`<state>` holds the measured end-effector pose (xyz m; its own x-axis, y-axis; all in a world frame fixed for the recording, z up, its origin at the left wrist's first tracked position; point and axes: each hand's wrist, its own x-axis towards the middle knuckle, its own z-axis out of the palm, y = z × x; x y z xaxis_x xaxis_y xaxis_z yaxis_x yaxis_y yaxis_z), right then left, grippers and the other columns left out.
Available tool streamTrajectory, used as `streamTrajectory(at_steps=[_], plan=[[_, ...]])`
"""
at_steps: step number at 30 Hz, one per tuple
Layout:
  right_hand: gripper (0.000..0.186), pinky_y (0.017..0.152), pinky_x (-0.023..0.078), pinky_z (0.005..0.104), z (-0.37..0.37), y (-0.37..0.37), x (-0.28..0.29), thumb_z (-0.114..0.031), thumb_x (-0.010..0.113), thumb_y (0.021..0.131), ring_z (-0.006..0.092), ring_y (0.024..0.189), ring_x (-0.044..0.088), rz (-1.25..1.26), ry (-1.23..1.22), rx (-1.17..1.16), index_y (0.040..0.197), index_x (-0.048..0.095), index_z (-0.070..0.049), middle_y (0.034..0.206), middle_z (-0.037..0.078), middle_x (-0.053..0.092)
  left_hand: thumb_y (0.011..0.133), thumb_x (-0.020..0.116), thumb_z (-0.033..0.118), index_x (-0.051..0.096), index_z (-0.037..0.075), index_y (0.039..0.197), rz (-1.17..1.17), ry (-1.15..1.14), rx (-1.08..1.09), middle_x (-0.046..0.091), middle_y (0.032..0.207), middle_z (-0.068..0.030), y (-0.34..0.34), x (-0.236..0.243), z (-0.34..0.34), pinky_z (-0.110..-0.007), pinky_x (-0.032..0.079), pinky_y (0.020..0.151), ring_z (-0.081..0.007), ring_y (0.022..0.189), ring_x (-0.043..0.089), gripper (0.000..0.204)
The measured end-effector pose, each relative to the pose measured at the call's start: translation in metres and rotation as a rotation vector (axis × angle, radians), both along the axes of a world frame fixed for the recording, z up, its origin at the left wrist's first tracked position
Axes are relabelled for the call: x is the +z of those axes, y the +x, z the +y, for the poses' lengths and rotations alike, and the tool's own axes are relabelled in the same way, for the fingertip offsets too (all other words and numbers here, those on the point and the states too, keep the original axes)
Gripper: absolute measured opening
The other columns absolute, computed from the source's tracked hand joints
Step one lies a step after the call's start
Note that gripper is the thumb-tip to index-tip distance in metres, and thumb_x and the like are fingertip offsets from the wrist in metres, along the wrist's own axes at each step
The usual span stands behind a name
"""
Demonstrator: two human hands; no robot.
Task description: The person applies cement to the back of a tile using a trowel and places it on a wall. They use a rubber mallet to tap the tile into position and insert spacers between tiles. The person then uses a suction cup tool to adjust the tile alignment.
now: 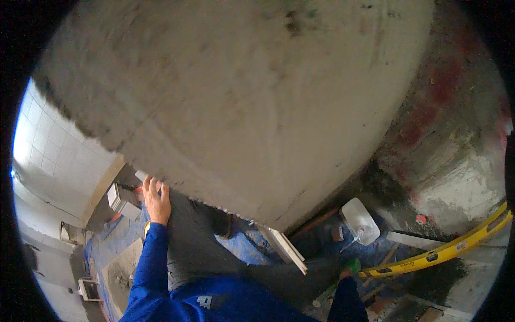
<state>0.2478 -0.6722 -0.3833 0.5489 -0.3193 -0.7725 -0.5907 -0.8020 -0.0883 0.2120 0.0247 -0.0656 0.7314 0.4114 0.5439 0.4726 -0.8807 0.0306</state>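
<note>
A big grey plastered surface (pixel 257 107) with a rough broken edge fills the upper middle. My left hand (pixel 156 202) reaches up to its lower left edge, fingers stretched out and slightly apart against it. A small white piece (pixel 141 175) shows beside those fingertips; whether the hand touches it I cannot tell. Low on the right, my right hand (pixel 346 274) looks closed beside a green object (pixel 352 265), its fingers partly hidden. The near end of a long yellow spirit level (pixel 440 255) lies next to this hand.
A whitish plastic container (pixel 360 221) rests on the blue sheet (pixel 244 244) at right. Pale strips (pixel 281 248) jut out below the plaster's bottom corner. Stacked tiles (pixel 123 201) stand left, near a mortar-smeared board (pixel 122 271). A stained wall (pixel 456 161) bounds the right.
</note>
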Motion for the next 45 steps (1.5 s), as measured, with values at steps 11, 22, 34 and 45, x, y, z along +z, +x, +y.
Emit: streamTrajectory(at_steps=[11, 22, 34, 45], plan=[[0.036, 0.070, 0.055, 0.0412, 0.006, 0.008, 0.003, -0.035, 0.054, 0.102, 0.0216, 0.075, 0.070, -0.002, -0.059, 0.100, 0.113, 0.068, -0.004, 0.084, 0.010, 0.071, 0.096, 0.069, 0.029, 0.061, 0.006, 0.135, -0.241, -0.103, -0.034, 0.055, 0.143, -0.0200, 0.019, 0.033, -0.061, -0.048, 0.039, 0.114, -0.0396, 0.135, 0.050, 0.046], [0.034, 0.069, 0.054, 0.0404, 0.019, 0.027, 0.013, -0.033, 0.055, 0.102, 0.0212, 0.075, 0.069, -0.022, -0.071, 0.143, 0.115, 0.067, -0.004, 0.085, 0.009, 0.070, 0.090, 0.075, 0.024, 0.072, 0.002, 0.113, -0.096, -0.222, -0.259, 0.066, 0.126, -0.0178, 0.043, 0.060, -0.053, -0.045, 0.048, 0.103, -0.0367, 0.120, 0.062, 0.032], [0.032, 0.069, 0.054, 0.0395, 0.017, 0.027, 0.018, -0.031, 0.055, 0.102, 0.0207, 0.075, 0.069, -0.022, -0.078, 0.181, 0.117, 0.066, -0.004, 0.085, 0.009, 0.069, 0.095, 0.072, 0.019, 0.074, -0.001, 0.115, -0.283, -0.640, -0.334, 0.076, 0.104, -0.0124, 0.146, 0.071, 0.001, -0.034, 0.056, 0.086, -0.0205, 0.095, 0.071, 0.028], [0.031, 0.068, 0.054, 0.0386, 0.018, 0.021, 0.013, -0.029, 0.056, 0.102, 0.0202, 0.074, 0.068, -0.003, -0.019, 0.153, 0.118, 0.066, -0.004, 0.085, 0.008, 0.068, 0.096, 0.074, 0.032, 0.076, 0.002, 0.118, -0.250, -0.586, -0.377, 0.072, 0.112, -0.0127, 0.186, 0.143, -0.025, -0.033, 0.053, 0.087, -0.0190, 0.095, 0.065, 0.037]])
